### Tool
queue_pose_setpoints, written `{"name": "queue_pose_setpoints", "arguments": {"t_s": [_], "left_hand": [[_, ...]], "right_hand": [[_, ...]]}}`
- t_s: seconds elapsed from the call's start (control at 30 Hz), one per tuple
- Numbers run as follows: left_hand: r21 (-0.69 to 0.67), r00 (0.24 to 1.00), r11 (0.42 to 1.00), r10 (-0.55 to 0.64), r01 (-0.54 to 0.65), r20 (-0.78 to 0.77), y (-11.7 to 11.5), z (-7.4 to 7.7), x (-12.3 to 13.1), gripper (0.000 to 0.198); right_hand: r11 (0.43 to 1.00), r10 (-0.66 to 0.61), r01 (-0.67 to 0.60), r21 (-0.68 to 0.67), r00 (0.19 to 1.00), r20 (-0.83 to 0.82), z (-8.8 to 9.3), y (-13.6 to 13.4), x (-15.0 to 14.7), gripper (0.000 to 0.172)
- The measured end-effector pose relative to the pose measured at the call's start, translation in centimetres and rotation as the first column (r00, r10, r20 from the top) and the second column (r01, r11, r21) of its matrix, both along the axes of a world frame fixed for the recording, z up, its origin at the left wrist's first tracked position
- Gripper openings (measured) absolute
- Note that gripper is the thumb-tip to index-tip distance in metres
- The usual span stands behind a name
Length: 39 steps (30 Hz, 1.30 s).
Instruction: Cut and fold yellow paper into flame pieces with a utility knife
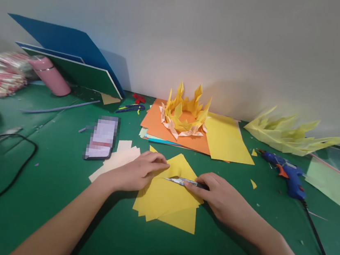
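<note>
In the middle of the table lies a loose stack of yellow paper sheets (160,203), their corners fanned unevenly. My left hand (140,169) is at the stack's upper left, fingers together on the top sheet, which bulges up slightly near the fingertips. A utility knife (192,183) with a pointed silver blade and a dark handle is gripped in my right hand (220,195). Its blade lies almost flat over the top sheet, tip towards my left fingers. Pale pink paper sheets (123,155) lie partly beneath my left wrist.
Behind the stack, a yellow folded-paper crown (187,109) rests on orange paper (155,121). A blue glue gun (290,173) trails its cord at right, near a pale yellow folded-paper piece (295,139). A phone (103,138) and a pink bottle (50,75) are left.
</note>
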<state>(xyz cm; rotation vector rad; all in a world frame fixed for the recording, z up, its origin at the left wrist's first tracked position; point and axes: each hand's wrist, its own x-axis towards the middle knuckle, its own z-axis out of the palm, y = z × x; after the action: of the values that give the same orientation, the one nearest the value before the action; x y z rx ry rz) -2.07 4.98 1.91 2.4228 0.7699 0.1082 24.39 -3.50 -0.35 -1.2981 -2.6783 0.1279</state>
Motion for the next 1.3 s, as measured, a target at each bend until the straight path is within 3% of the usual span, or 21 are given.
{"name": "queue_pose_setpoints", "arguments": {"t_s": [0.37, 0.77, 1.3], "left_hand": [[-0.023, 1.000, 1.000, -0.006, 0.006, 0.002, 0.0, 0.2, -0.1, 0.063], [-0.072, 0.998, 0.997, 0.032, -0.028, 0.053, 0.2, 0.3, 0.2, 0.039], [-0.085, 0.999, 0.995, 0.047, -0.044, 0.026, 0.1, 1.2, 0.4, 0.046]], "right_hand": [[0.999, 0.053, -0.053, 0.011, 0.998, 0.015, 0.9, 0.7, -1.4, 0.051], [0.992, 0.108, -0.108, 0.063, 0.994, -0.006, 1.3, 1.1, -2.4, 0.048], [0.980, 0.164, -0.167, 0.108, 0.986, 0.033, 1.3, 1.4, -2.8, 0.054]]}}
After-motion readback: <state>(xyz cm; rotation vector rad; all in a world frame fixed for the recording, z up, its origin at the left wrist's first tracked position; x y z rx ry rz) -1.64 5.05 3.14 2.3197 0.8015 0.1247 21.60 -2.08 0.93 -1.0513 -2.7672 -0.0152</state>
